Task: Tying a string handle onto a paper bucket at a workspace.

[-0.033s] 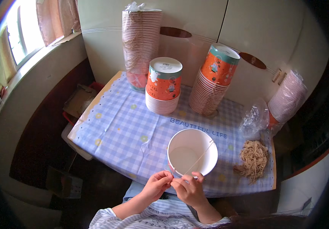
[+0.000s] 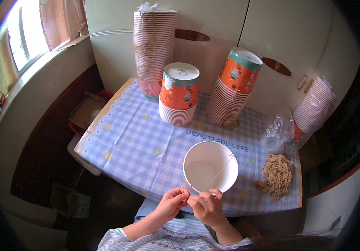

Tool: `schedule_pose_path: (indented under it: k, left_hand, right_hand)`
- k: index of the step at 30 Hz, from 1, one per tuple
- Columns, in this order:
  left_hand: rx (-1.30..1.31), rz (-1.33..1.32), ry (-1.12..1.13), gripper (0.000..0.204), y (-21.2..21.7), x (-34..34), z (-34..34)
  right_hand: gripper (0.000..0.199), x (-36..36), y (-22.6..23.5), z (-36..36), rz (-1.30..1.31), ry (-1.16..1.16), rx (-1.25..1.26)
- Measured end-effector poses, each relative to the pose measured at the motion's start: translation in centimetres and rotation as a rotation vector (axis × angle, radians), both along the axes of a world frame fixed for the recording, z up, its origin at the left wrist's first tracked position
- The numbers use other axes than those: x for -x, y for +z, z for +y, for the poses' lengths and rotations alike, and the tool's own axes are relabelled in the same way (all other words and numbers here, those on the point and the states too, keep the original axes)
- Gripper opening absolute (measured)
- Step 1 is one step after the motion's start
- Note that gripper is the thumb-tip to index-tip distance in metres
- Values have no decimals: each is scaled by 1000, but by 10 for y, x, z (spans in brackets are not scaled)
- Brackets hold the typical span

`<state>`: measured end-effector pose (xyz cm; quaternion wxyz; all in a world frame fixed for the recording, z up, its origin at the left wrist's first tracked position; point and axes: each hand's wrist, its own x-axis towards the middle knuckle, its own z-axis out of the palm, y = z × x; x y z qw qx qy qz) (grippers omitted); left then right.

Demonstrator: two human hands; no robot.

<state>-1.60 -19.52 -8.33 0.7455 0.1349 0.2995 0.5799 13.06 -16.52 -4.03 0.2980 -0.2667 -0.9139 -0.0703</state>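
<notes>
An open paper bucket (image 2: pixel 194 161), white inside, stands near the table's front edge. A thin beige cord (image 2: pixel 218 172) runs from the far right of its rim across the opening to my hands. At the near rim my left hand (image 2: pixel 172 204) is closed, thumb and forefinger pinching a cord end that pokes up between them. Right beside it, fingertips almost touching, my right hand (image 2: pixel 208 209) is closed on the cord too. What lies between the fingertips is partly hidden. A heap of loose beige cords (image 2: pixel 278 175) lies to the right of the bucket.
Behind the bucket stand upturned orange-and-green bucket stacks, a short one (image 2: pixel 179 94) and a taller one (image 2: pixel 234 85). A tall plastic-wrapped stack (image 2: pixel 155 46) is at the back left, another wrapped stack (image 2: pixel 315 106) with a clear bag (image 2: pixel 279 129) at the right. A checked cloth (image 2: pixel 125 142) covers the table.
</notes>
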Motion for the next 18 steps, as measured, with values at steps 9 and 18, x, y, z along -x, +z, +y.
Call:
schedule_pose_path:
  k: [9, 18]
  left_hand:
    - [-20, -4, 153, 10, 0, 17, 21]
    - [-32, 65, -3, 12, -7, 11, 29]
  right_hand:
    - [17, -14, -3, 1, -5, 63, 58]
    - [22, -25, -5, 24, -51, -287, -25]
